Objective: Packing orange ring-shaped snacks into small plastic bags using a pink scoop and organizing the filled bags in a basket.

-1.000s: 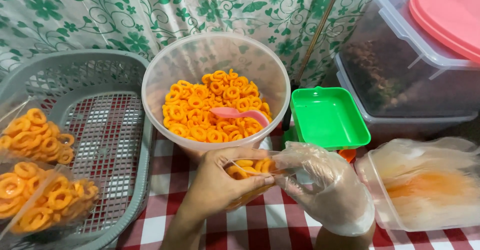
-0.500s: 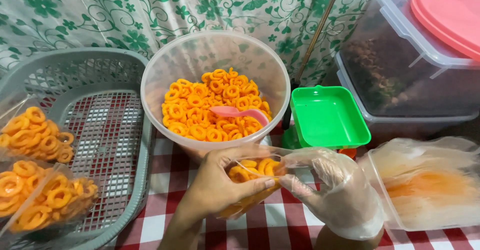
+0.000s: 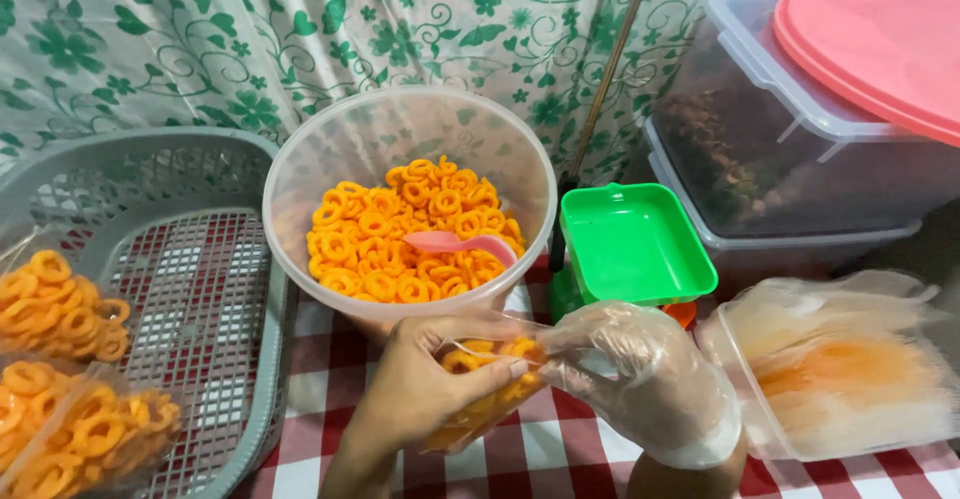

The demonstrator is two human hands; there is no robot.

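My left hand (image 3: 420,389) and my right hand (image 3: 640,384), which wears a clear plastic glove, both grip a small clear bag of orange ring snacks (image 3: 490,374) just above the checked tablecloth. The bag hangs in front of a large translucent tub (image 3: 330,149) filled with orange ring snacks (image 3: 400,239). A pink scoop (image 3: 460,244) lies on the rings inside the tub.
A grey slotted basket (image 3: 200,289) at the left holds filled snack bags (image 3: 60,309). A green scale tray (image 3: 635,244) stands right of the tub. A stack of empty clear bags (image 3: 850,369) lies at the right, below dark lidded containers (image 3: 800,149).
The bag of rings has dropped lower between my hands and my fingers have closed in around its top. The tub and scoop have not moved.
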